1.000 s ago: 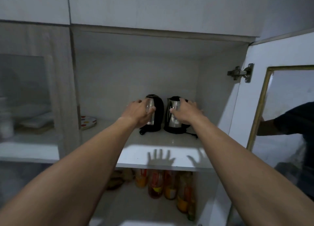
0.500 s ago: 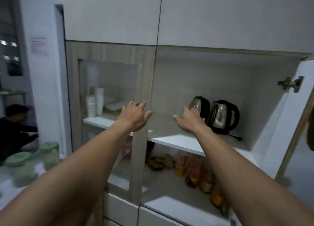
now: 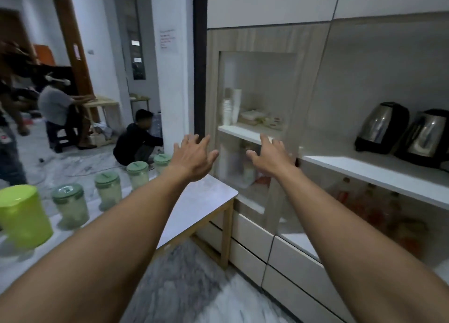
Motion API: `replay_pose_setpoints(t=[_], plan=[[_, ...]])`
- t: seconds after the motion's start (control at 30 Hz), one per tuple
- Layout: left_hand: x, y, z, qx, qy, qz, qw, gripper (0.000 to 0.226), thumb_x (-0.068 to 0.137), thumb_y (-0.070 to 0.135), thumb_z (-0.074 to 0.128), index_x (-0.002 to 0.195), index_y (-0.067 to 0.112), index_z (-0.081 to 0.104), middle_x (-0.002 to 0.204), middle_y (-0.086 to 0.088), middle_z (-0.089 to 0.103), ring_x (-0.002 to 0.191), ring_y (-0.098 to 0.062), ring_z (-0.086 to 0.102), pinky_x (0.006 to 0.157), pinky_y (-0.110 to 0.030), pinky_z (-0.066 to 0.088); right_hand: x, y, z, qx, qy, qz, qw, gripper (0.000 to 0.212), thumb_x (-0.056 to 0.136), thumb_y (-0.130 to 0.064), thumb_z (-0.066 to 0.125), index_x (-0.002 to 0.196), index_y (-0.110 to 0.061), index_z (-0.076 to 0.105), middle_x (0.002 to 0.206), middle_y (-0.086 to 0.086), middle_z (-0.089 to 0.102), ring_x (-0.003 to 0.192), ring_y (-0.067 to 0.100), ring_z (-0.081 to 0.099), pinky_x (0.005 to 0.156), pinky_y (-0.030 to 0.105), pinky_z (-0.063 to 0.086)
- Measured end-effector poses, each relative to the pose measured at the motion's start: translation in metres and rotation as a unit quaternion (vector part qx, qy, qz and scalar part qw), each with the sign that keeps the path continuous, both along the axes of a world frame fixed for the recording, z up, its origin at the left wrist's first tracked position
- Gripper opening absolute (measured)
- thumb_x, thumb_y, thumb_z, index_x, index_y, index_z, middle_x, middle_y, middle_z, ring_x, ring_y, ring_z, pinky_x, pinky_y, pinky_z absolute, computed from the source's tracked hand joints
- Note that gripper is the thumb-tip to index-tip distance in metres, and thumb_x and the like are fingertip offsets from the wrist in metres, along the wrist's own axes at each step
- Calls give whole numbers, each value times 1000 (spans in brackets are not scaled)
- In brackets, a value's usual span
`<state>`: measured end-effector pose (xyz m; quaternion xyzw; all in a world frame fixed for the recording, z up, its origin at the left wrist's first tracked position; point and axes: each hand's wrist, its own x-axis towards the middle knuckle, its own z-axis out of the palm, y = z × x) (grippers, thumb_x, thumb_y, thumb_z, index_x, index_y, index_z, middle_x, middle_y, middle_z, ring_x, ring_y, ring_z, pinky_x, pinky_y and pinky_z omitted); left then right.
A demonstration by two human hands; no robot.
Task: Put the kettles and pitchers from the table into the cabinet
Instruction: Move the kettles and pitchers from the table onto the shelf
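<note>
The cabinet (image 3: 340,104) fills the right of the room, its white shelf (image 3: 374,174) now carrying two steel-and-black electric kettles (image 3: 381,130) side by side, touching or nearly so; a second ago both of the person's hands were on them, and since then the hands have let go and the view has swung left toward the bench (image 3: 201,201). That tells me the kettles are stowed and the pitchers come next. The bench stands just beside the cabinet's drawers, and along its far edge runs a row of pitchers: a bright lime-green pitcher (image 3: 21,216) nearest, then four clear pitchers with sage-green lids (image 3: 70,206) trailing away. The left hand (image 3: 194,157) and right hand (image 3: 269,157) are both empty, fingers spread, held out in the air between cabinet and bench, touching nothing. A paper notice (image 3: 167,39) on the white pillar bears red writing, too blurred to read; I can make out no brand on kettles or pitchers.
</note>
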<state>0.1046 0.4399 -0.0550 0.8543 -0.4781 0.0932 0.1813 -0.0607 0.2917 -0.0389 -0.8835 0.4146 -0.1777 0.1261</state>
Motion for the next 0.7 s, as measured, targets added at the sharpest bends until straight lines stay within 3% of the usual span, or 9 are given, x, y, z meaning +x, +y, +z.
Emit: replay_pose_setpoints(t=[0.23, 0.4, 0.7], plan=[[59, 107, -15, 6, 28, 100, 995, 65, 102, 56, 32, 157, 23, 24, 163, -12, 25, 153, -36, 11, 119, -61, 15, 90, 83, -14, 7, 12, 88, 996, 74, 102, -51, 46, 162, -19, 18, 164, 18, 27, 153, 38, 18, 118, 68, 20], [118, 166, -30, 6, 32, 157, 987, 66, 101, 57, 31, 157, 23, 24, 161, -13, 29, 151, -35, 17, 116, -58, 24, 169, 134, -28, -3, 24, 151, 988, 70, 102, -51, 46, 159, -18, 24, 158, 16, 35, 149, 36, 27, 114, 60, 32], [218, 246, -61, -18, 46, 234, 971, 63, 101, 55, 34, 155, 23, 30, 159, -12, 32, 149, -33, 22, 116, -57, 24, 298, 202, -60, 7, 22, 231, 973, 69, 101, -53, 46, 157, -16, 29, 155, 17, 39, 143, 39, 37, 109, 56, 40]])
